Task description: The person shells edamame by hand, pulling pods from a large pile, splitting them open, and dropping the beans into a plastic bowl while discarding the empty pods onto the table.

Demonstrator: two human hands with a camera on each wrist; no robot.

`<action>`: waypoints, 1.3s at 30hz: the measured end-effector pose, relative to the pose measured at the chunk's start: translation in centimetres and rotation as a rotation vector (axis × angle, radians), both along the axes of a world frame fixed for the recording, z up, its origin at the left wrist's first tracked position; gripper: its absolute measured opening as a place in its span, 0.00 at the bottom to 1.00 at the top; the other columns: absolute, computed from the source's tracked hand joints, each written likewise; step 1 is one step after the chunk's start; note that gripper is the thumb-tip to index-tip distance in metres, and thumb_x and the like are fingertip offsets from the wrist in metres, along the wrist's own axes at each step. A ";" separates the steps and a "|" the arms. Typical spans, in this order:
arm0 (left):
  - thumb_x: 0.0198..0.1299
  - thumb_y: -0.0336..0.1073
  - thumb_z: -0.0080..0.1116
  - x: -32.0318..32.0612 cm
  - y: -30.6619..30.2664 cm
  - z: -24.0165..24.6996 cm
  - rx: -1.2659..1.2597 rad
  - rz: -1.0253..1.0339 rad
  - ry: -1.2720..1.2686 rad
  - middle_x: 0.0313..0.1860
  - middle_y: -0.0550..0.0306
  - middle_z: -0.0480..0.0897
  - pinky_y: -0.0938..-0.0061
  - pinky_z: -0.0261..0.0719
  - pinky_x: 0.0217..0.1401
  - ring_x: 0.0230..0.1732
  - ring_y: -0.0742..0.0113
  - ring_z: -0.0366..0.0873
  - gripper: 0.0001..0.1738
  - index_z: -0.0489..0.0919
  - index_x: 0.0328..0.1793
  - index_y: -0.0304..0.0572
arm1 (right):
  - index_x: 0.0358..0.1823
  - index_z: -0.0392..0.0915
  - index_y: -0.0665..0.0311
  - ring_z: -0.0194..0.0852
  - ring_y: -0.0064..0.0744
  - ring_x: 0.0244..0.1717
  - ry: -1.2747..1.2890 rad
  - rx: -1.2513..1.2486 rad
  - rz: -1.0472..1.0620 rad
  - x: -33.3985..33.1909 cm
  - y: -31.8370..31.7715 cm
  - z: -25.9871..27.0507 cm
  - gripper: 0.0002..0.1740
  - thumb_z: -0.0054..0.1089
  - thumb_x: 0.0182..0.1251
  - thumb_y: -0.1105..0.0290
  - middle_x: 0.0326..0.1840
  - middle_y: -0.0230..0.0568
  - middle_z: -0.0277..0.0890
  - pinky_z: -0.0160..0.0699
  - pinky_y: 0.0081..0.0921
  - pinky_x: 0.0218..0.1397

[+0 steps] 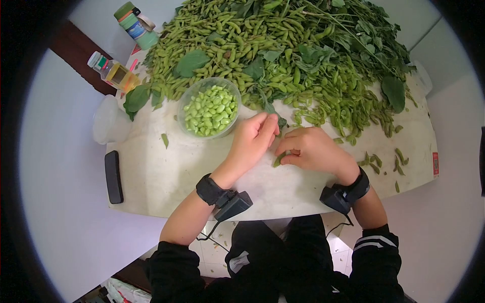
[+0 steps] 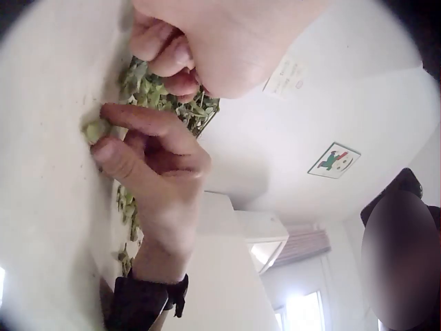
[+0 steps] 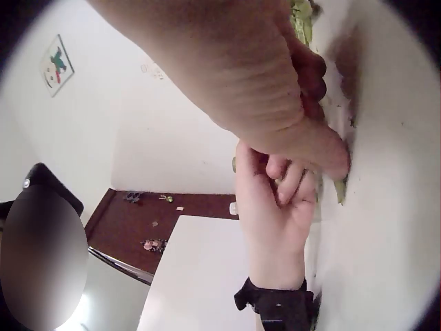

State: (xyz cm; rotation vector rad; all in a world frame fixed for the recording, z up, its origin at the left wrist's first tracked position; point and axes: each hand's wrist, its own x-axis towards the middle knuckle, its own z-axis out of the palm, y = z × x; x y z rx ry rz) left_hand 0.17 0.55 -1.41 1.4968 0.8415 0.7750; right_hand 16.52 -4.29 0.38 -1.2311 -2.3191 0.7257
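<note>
My right hand pinches a green soybean pod between thumb and index finger, low over the table. In the left wrist view the pod pokes out past those fingertips, and in the right wrist view its tip points down by the thumb. Close beside it, my left hand has its fingers curled in toward the palm; the inside of the palm is hidden. A clear round tub of shelled green beans stands just left of my left hand.
A large heap of pods and leafy stems covers the back of the table. Emptied-looking pods lie right of centre, with several loose pods near the right edge. A phone, bottle and green-lidded container stand left.
</note>
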 end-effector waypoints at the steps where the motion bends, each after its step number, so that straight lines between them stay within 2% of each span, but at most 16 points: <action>1: 0.64 0.39 0.43 0.0 0.0 0.0 0.001 0.000 0.000 0.16 0.67 0.66 0.85 0.55 0.20 0.18 0.83 0.58 0.17 0.70 0.25 0.37 | 0.31 0.74 0.60 0.72 0.40 0.25 0.019 0.039 -0.003 0.0 0.0 -0.2 0.10 0.62 0.46 0.68 0.23 0.38 0.73 0.68 0.32 0.28; 3: 0.65 0.39 0.42 0.0 0.1 -0.1 -0.011 -0.012 0.012 0.16 0.67 0.66 0.85 0.55 0.20 0.18 0.82 0.58 0.17 0.70 0.25 0.37 | 0.32 0.73 0.61 0.72 0.41 0.25 0.038 0.079 -0.006 0.1 0.0 0.0 0.11 0.62 0.46 0.69 0.23 0.39 0.73 0.68 0.32 0.28; 6: 0.65 0.39 0.41 0.0 0.1 -0.4 -0.004 0.002 -0.009 0.16 0.67 0.66 0.85 0.54 0.20 0.18 0.82 0.58 0.16 0.71 0.27 0.37 | 0.34 0.70 0.65 0.72 0.40 0.25 0.097 -0.082 -0.148 -0.1 -0.1 1.0 0.11 0.60 0.48 0.71 0.22 0.42 0.73 0.69 0.28 0.28; 8: 0.65 0.40 0.41 0.0 0.1 -0.3 0.002 -0.012 -0.038 0.16 0.67 0.66 0.85 0.54 0.20 0.18 0.82 0.58 0.16 0.71 0.29 0.38 | 0.34 0.68 0.67 0.73 0.34 0.23 0.256 -0.090 -0.280 -0.2 -0.3 1.2 0.10 0.57 0.52 0.73 0.20 0.42 0.72 0.69 0.25 0.26; 9: 0.65 0.41 0.41 0.0 0.0 -0.3 0.006 -0.026 -0.068 0.17 0.67 0.66 0.85 0.55 0.19 0.18 0.82 0.59 0.15 0.70 0.31 0.38 | 0.34 0.68 0.67 0.73 0.34 0.23 0.256 -0.090 -0.280 -0.1 -0.3 1.1 0.10 0.57 0.52 0.73 0.20 0.42 0.72 0.69 0.25 0.26; 12: 0.65 0.41 0.43 0.0 -0.3 0.6 -0.059 -0.116 -0.137 0.18 0.69 0.65 0.86 0.55 0.20 0.19 0.83 0.59 0.13 0.70 0.35 0.40 | 0.33 0.66 0.67 0.73 0.26 0.22 0.421 -0.006 -0.301 0.0 0.0 0.2 0.08 0.54 0.55 0.73 0.19 0.38 0.70 0.68 0.21 0.25; 14: 0.64 0.41 0.44 0.1 -0.5 0.8 -0.083 -0.181 -0.133 0.19 0.69 0.64 0.87 0.55 0.20 0.19 0.83 0.59 0.12 0.69 0.36 0.40 | 0.33 0.65 0.66 0.67 0.20 0.19 0.672 -0.018 -0.311 -0.1 0.2 -0.4 0.08 0.54 0.57 0.72 0.18 0.34 0.68 0.64 0.20 0.21; 15: 0.64 0.41 0.45 0.1 -0.6 0.8 -0.108 -0.246 -0.128 0.20 0.70 0.64 0.87 0.55 0.20 0.20 0.84 0.59 0.11 0.69 0.37 0.41 | 0.33 0.65 0.66 0.67 0.20 0.19 0.671 -0.018 -0.310 0.0 0.2 -0.2 0.08 0.54 0.57 0.72 0.18 0.34 0.68 0.64 0.20 0.21; 18: 0.63 0.40 0.47 0.0 -0.2 -0.1 0.037 -0.267 -0.076 0.21 0.71 0.64 0.89 0.55 0.21 0.21 0.85 0.58 0.10 0.69 0.36 0.41 | 0.32 0.65 0.66 0.62 0.18 0.17 0.537 -0.064 -0.360 0.3 0.0 0.3 0.08 0.54 0.57 0.71 0.17 0.33 0.66 0.61 0.18 0.20; 20: 0.63 0.40 0.46 0.0 -0.2 -0.4 0.021 -0.263 -0.076 0.21 0.71 0.64 0.89 0.55 0.21 0.21 0.85 0.58 0.11 0.69 0.36 0.41 | 0.32 0.67 0.67 0.59 0.18 0.16 0.481 -0.032 -0.358 0.6 0.2 0.1 0.09 0.53 0.60 0.69 0.15 0.33 0.64 0.59 0.18 0.19; 24: 0.63 0.40 0.46 -0.1 -0.3 -0.2 -0.030 -0.254 -0.082 0.21 0.71 0.63 0.88 0.54 0.21 0.21 0.85 0.58 0.11 0.68 0.35 0.40 | 0.31 0.68 0.68 0.60 0.18 0.16 0.400 0.014 -0.325 1.1 0.3 0.2 0.10 0.50 0.62 0.67 0.14 0.33 0.63 0.60 0.19 0.19; 27: 0.63 0.39 0.46 -0.3 -0.2 -0.1 -0.057 -0.250 -0.060 0.21 0.70 0.64 0.88 0.55 0.21 0.21 0.85 0.58 0.10 0.69 0.35 0.40 | 0.30 0.70 0.67 0.62 0.19 0.16 0.468 -0.089 -0.392 0.6 0.2 0.4 0.11 0.48 0.64 0.66 0.14 0.33 0.64 0.60 0.18 0.20; 29: 0.63 0.39 0.46 -0.2 -0.2 -0.2 -0.011 -0.256 -0.037 0.21 0.70 0.64 0.88 0.55 0.21 0.21 0.85 0.59 0.10 0.69 0.35 0.40 | 0.27 0.71 0.67 0.63 0.20 0.16 0.693 -0.094 -0.482 0.0 0.3 0.5 0.12 0.48 0.64 0.66 0.14 0.33 0.66 0.61 0.18 0.20; 30: 0.63 0.38 0.47 -0.2 -0.2 -0.3 0.035 -0.262 -0.013 0.21 0.70 0.64 0.88 0.55 0.21 0.21 0.85 0.59 0.10 0.69 0.34 0.39 | 0.27 0.71 0.67 0.63 0.20 0.16 0.692 -0.094 -0.482 0.1 0.4 0.5 0.12 0.48 0.64 0.66 0.14 0.33 0.66 0.61 0.18 0.20; 34: 0.61 0.36 0.49 -0.1 -0.3 0.0 0.112 -0.237 -0.004 0.18 0.69 0.65 0.85 0.56 0.21 0.20 0.83 0.59 0.09 0.70 0.34 0.38 | 0.26 0.71 0.68 0.63 0.19 0.17 0.545 -0.110 -0.396 0.8 0.3 0.4 0.12 0.48 0.63 0.67 0.15 0.33 0.66 0.61 0.18 0.21; 39: 0.61 0.35 0.48 -0.5 -0.1 0.5 -0.028 -0.140 -0.189 0.23 0.71 0.68 0.87 0.57 0.24 0.23 0.85 0.59 0.08 0.71 0.34 0.38 | 0.25 0.71 0.68 0.59 0.19 0.17 0.499 -0.130 -0.288 1.1 0.1 0.6 0.11 0.49 0.62 0.69 0.15 0.34 0.64 0.58 0.18 0.20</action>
